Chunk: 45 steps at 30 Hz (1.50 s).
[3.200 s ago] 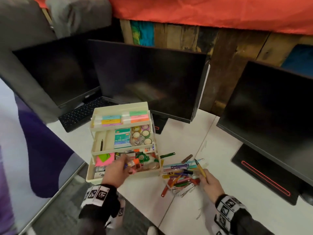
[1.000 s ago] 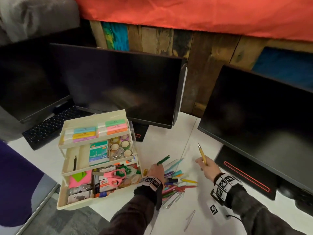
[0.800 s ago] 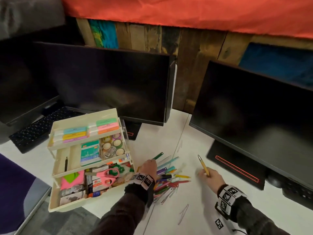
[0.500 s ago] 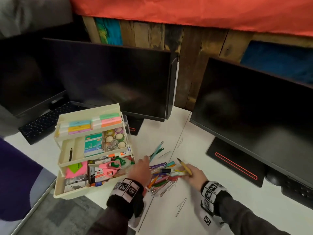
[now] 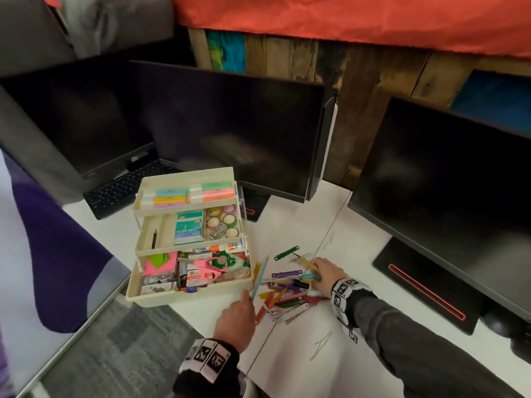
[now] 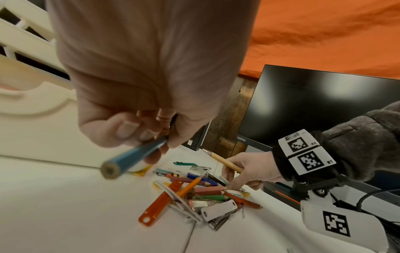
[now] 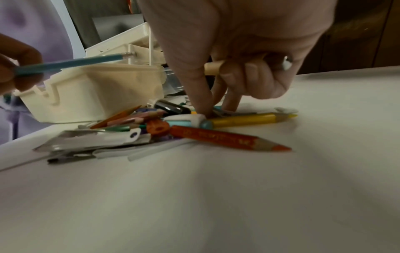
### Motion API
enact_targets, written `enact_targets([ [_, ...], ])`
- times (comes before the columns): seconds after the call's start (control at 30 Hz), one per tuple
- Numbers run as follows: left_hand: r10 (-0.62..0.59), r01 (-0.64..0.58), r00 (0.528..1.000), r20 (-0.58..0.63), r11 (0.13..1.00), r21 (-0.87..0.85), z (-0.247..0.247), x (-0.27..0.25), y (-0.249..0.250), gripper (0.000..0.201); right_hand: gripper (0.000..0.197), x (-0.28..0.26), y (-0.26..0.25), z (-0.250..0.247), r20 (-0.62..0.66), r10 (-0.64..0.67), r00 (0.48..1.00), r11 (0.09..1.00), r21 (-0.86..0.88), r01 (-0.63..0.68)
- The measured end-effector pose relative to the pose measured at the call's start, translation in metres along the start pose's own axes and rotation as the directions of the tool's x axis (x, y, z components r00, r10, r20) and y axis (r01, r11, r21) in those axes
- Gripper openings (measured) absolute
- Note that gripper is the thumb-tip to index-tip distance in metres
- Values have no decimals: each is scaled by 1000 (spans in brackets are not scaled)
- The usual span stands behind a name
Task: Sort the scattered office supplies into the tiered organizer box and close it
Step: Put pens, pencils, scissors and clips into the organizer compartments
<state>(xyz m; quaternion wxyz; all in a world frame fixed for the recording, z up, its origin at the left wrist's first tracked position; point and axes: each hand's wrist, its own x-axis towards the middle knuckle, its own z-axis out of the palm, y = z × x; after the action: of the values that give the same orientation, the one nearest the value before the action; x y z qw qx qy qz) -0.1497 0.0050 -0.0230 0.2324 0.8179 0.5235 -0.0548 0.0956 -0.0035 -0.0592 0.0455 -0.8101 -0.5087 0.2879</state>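
Observation:
The cream tiered organizer box point(image 5: 156, 294) stands open on the white desk, its trays stepped back and filled with supplies. To its right lies a pile of coloured pencils and clips point(image 5: 287, 294). My left hand point(image 5: 248, 297) pinches a blue pencil point(image 5: 260, 278) just in front of the box's right corner, tip pointing away from me. My right hand point(image 5: 316, 275) grips a tan pen point(image 5: 304, 261) in its curled fingers, while two fingertips point(image 7: 203, 109) reach down into the pile beside a yellow pencil point(image 7: 244, 119) and a red pencil point(image 7: 227, 139).
Three dark monitors point(image 5: 230, 130) stand behind the box, and a black keyboard point(image 5: 115, 193) sits at back left. A monitor base with a red stripe point(image 5: 425, 294) is to the right. A green clip point(image 5: 287, 252) lies apart. The desk edge point(image 5: 86, 320) drops off left.
My left hand has drawn back toward me from the pile with the blue pencil in it. The right hand has stayed at the pile's right edge, still holding the pen.

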Motion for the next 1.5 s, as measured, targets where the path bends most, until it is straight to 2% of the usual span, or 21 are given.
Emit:
enact_targets([
  [0.13, 6, -7, 1000, -7, 999, -36, 3, -1, -1, 19, 32, -1, 6, 1, 16, -43, 999, 993, -110, 45],
  [0.37, 11, -11, 1000, -8, 998, -65, -1, 0, 5, 26, 37, -8, 11, -5, 90, -96, 991, 976, -188, 112],
  [0.5, 36, -37, 997, -66, 999, -7, -1, 7, 17, 28, 16, -14, 21, -12, 35, -57, 998, 998, -9, 57],
  [0.57, 80, -78, 994, -75, 996, 30, 2, 16, 26, 24, 14, -18, 30, -14, 2, -40, 999, 993, 113, 39],
  [0.63, 129, -126, 989, -77, 991, 35, 7, 32, 35, 22, 21, -23, 37, -15, -22, -28, 999, 961, 274, 33],
  [0.73, 147, -147, 986, -77, 989, -1, 5, 62, 51, 26, 12, -30, 48, -12, -58, 32, 998, 864, 504, 2],
  [0.9, 174, -176, 984, 38, 983, 60, -5, 100, 65, 33, 13, -39, 61, -6, -114, 99, 989, 798, 602, -11],
  [1.03, 179, -193, 977, 119, 975, 113, -1, 115, 67, 26, 23, -48, 63, -4, -199, 151, 968, 753, 658, 17],
  [1.17, 198, -216, 969, 148, 970, 115, 8, 119, 64, 32, 14, -57, 58, -10, -158, 219, 963, 619, 785, -12],
  [1.23, 199, -215, 969, 143, 971, 105, 11, 121, 62, 40, 7, -60, 58, -11, -105, 268, 958, 465, 885, -33],
  [1.3, 216, -227, 969, 117, 970, 92, 12, 123, 61, 42, 14, -64, 60, -13, -65, 308, 949, 306, 951, -34],
  [1.37, 229, -238, 967, 107, 968, 74, 10, 125, 61, 42, 20, -67, 59, -16, -44, 342, 939, 189, 982, -23],
  [1.5, 246, -263, 957, 151, 960, 99, 8, 132, 62, 44, 16, -72, 56, -24, -31, 411, 911, -31, 998, 47],
])
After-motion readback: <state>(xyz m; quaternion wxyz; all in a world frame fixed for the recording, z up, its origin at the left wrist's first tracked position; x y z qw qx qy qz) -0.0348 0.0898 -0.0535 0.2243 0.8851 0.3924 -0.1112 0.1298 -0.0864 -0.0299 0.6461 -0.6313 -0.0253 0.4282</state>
